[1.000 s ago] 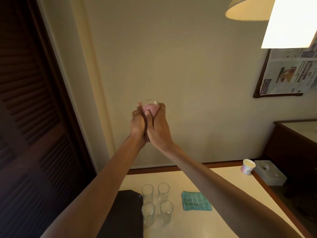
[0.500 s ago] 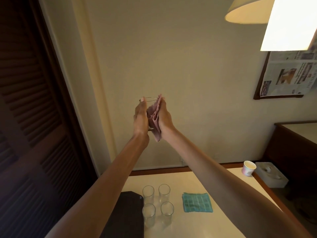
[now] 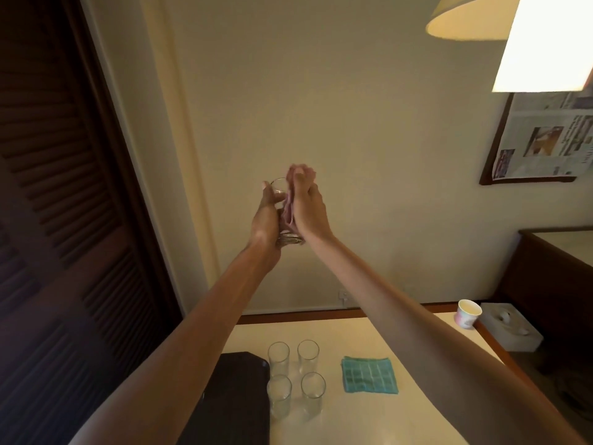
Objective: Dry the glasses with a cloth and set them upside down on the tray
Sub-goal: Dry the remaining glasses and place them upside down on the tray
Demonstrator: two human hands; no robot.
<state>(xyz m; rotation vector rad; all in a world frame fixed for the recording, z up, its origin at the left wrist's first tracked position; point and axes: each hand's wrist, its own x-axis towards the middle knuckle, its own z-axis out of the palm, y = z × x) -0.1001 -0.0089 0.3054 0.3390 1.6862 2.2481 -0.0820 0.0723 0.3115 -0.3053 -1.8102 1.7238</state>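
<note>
High in front of the wall, my left hand (image 3: 266,216) grips a clear glass (image 3: 290,239) held upright, its rim showing above my fingers. My right hand (image 3: 309,207) holds a pink cloth (image 3: 288,207) against the glass's right side, with cloth bunched at my fingertips. Most of the glass is hidden between the two hands. Down on the table stand several empty clear glasses (image 3: 296,377), upright, in a small square cluster. The dark tray (image 3: 237,399) lies just left of them, partly behind my left forearm.
A folded teal cloth (image 3: 369,374) lies right of the glasses on the pale table (image 3: 353,422). A paper cup (image 3: 468,313) stands at the table's far right corner, beside a white tissue box (image 3: 510,326). A dark louvred door fills the left side.
The cloth has come out of the glass; my right hand now wipes its outer right side. Both hands have drifted slightly up and right.
</note>
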